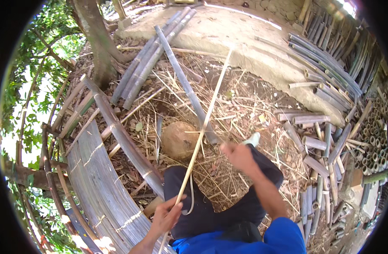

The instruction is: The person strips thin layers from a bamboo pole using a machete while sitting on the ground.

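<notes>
A long, pale bamboo strip [211, 103] slants across the middle, from my lap up towards the far earth ledge. My left hand [166, 216] is closed round its near part, beside my left knee. A thin curled sliver [192, 197] hangs by the strip over my dark trousers. My right hand [238, 155] is closed and somewhat blurred, above my right knee and right of the strip; what it holds, I cannot make out. The near end of a grey bamboo pole [181, 78] shows just left of that hand, behind the strip.
A round wooden block [179, 140] stands before my knees, with a narrow blade-like piece [159, 137] beside it. Left is a bamboo slat bench [99, 169]. Several poles [154, 53] lean near a tree [94, 38]. Cut bamboo [316, 144] is piled right; shavings litter the ground.
</notes>
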`<control>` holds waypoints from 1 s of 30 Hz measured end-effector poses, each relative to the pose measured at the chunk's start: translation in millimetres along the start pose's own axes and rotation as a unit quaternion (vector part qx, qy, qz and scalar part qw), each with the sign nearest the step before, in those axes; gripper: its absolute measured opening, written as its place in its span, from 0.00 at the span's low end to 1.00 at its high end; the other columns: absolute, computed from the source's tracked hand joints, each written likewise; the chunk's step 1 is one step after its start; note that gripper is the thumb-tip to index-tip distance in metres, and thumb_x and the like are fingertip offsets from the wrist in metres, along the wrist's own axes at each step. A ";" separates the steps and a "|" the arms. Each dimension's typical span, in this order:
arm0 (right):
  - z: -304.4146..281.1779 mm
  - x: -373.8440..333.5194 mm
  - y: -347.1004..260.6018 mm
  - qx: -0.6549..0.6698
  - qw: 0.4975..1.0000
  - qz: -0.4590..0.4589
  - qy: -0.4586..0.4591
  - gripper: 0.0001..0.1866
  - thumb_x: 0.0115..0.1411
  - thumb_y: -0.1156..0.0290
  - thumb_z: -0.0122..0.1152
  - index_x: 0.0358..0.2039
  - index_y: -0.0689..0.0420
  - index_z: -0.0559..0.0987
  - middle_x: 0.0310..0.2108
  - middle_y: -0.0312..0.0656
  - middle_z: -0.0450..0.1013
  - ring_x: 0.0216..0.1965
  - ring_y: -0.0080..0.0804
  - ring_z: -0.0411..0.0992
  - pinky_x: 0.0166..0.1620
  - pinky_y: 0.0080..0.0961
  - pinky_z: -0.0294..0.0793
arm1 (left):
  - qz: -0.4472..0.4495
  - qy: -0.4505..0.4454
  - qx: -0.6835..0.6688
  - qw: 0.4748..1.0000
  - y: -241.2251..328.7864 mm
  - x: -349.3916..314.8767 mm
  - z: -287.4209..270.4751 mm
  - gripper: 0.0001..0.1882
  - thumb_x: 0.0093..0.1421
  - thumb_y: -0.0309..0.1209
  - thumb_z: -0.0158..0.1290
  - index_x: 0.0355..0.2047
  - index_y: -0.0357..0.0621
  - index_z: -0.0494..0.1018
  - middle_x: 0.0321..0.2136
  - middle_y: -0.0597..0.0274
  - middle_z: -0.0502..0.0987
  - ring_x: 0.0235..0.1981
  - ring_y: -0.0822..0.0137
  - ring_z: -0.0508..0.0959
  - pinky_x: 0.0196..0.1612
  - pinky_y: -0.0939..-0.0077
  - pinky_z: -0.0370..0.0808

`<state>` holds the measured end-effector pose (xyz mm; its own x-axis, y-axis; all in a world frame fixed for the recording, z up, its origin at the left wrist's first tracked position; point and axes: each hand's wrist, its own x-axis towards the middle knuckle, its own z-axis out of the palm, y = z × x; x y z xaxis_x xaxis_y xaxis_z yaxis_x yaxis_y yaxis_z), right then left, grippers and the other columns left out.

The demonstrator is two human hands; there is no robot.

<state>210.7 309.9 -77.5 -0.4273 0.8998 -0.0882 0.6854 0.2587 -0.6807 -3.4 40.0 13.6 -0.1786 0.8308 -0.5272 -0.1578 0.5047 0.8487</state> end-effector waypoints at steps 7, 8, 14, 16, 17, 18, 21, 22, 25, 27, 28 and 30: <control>2.9 -43.7 -70.6 -0.092 0.967 -0.207 -0.118 0.33 0.60 0.34 0.57 0.33 0.56 0.83 0.20 0.53 0.76 0.27 0.56 0.78 0.33 0.49 0.77 | 0.061 -0.017 -0.070 0.996 19.5 51.2 23.7 0.16 0.72 0.29 0.50 0.57 0.36 0.72 0.16 0.75 0.63 0.11 0.83 0.60 0.12 0.84 0.55; -2.9 -24.8 -59.0 -0.058 0.984 -0.165 -0.041 0.34 0.60 0.33 0.56 0.33 0.56 0.84 0.20 0.52 0.76 0.25 0.56 0.78 0.31 0.49 0.77 | 0.056 -0.026 -0.081 0.995 18.9 50.1 24.6 0.17 0.72 0.29 0.49 0.59 0.36 0.71 0.16 0.76 0.63 0.11 0.83 0.60 0.13 0.84 0.56; -1.3 -30.8 -74.2 -0.146 0.952 -0.270 -0.012 0.38 0.59 0.28 0.52 0.29 0.57 0.84 0.16 0.50 0.75 0.25 0.53 0.79 0.32 0.47 0.78 | 0.042 -0.001 -0.045 0.998 11.9 22.6 9.9 0.16 0.73 0.29 0.49 0.58 0.39 0.72 0.17 0.78 0.63 0.12 0.84 0.60 0.14 0.84 0.54; -18.5 -17.9 -69.7 -0.137 0.958 -0.244 -0.058 0.38 0.59 0.28 0.52 0.29 0.56 0.85 0.16 0.50 0.75 0.25 0.52 0.79 0.32 0.47 0.78 | 0.063 0.002 -0.025 0.998 4.0 25.7 11.8 0.16 0.72 0.30 0.50 0.57 0.39 0.73 0.17 0.79 0.63 0.14 0.85 0.60 0.16 0.83 0.55; -24.9 -17.5 -63.1 -0.135 0.966 -0.188 -0.113 0.37 0.59 0.29 0.53 0.30 0.55 0.85 0.17 0.49 0.76 0.25 0.52 0.79 0.32 0.47 0.77 | 0.060 -0.016 -0.010 0.998 -4.9 26.6 14.2 0.16 0.71 0.31 0.50 0.57 0.38 0.74 0.17 0.79 0.64 0.16 0.85 0.61 0.19 0.83 0.56; -21.6 -16.1 -61.4 -0.138 0.963 -0.201 -0.110 0.37 0.59 0.29 0.53 0.30 0.55 0.85 0.17 0.49 0.76 0.25 0.52 0.79 0.32 0.47 0.77 | 0.076 -0.016 0.029 0.997 -8.9 30.2 10.5 0.16 0.72 0.32 0.50 0.56 0.39 0.74 0.17 0.79 0.63 0.17 0.85 0.60 0.20 0.82 0.56; -13.8 -17.5 -62.4 -0.186 0.957 -0.188 -0.115 0.34 0.59 0.30 0.55 0.34 0.52 0.86 0.18 0.48 0.77 0.25 0.50 0.79 0.33 0.46 0.78 | 0.081 -0.023 0.000 0.996 -11.9 16.2 6.9 0.16 0.72 0.33 0.50 0.56 0.39 0.74 0.17 0.79 0.63 0.17 0.85 0.60 0.19 0.82 0.56; -13.5 -15.5 -63.6 -0.146 0.966 -0.196 -0.080 0.33 0.59 0.32 0.57 0.35 0.52 0.87 0.19 0.48 0.77 0.26 0.49 0.79 0.34 0.46 0.78 | 0.080 -0.019 -0.003 0.997 -11.6 10.3 4.9 0.16 0.72 0.33 0.50 0.56 0.39 0.74 0.17 0.79 0.63 0.17 0.85 0.60 0.19 0.82 0.56; -20.0 -2.0 -55.9 -0.043 0.993 -0.104 -0.027 0.30 0.59 0.35 0.59 0.37 0.52 0.87 0.22 0.50 0.78 0.28 0.51 0.80 0.36 0.46 0.78 | 0.048 -0.047 -0.049 0.997 -1.6 -2.7 -2.6 0.16 0.72 0.33 0.50 0.56 0.39 0.73 0.18 0.79 0.63 0.17 0.85 0.60 0.19 0.82 0.56; -22.7 -8.6 -47.9 -0.082 0.992 -0.078 -0.048 0.31 0.60 0.35 0.57 0.37 0.53 0.87 0.23 0.52 0.79 0.29 0.53 0.80 0.37 0.46 0.78 | 0.012 -0.047 -0.048 0.998 1.5 -9.5 -2.0 0.16 0.72 0.32 0.50 0.56 0.39 0.74 0.18 0.79 0.64 0.17 0.85 0.60 0.20 0.82 0.56; -19.5 -8.0 -46.7 -0.127 0.982 -0.124 -0.068 0.33 0.62 0.35 0.55 0.34 0.56 0.86 0.24 0.53 0.79 0.30 0.56 0.79 0.38 0.48 0.78 | 0.003 -0.001 -0.003 1.000 5.0 -8.0 3.3 0.15 0.71 0.31 0.51 0.55 0.40 0.76 0.18 0.78 0.66 0.18 0.84 0.61 0.20 0.82 0.57; -17.2 1.4 -60.0 -0.114 0.980 -0.149 -0.063 0.36 0.62 0.33 0.53 0.28 0.59 0.84 0.24 0.55 0.78 0.30 0.57 0.79 0.38 0.49 0.77 | 0.008 0.012 0.017 1.000 -0.4 -27.6 4.5 0.15 0.70 0.31 0.52 0.54 0.41 0.77 0.18 0.77 0.66 0.18 0.84 0.62 0.20 0.82 0.58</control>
<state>179.1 301.7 -24.2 -0.6881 0.7256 -0.0099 0.6273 0.5879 -0.5106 6.0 17.9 27.9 -0.2033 0.8329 -0.5147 -0.1219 0.5000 0.8574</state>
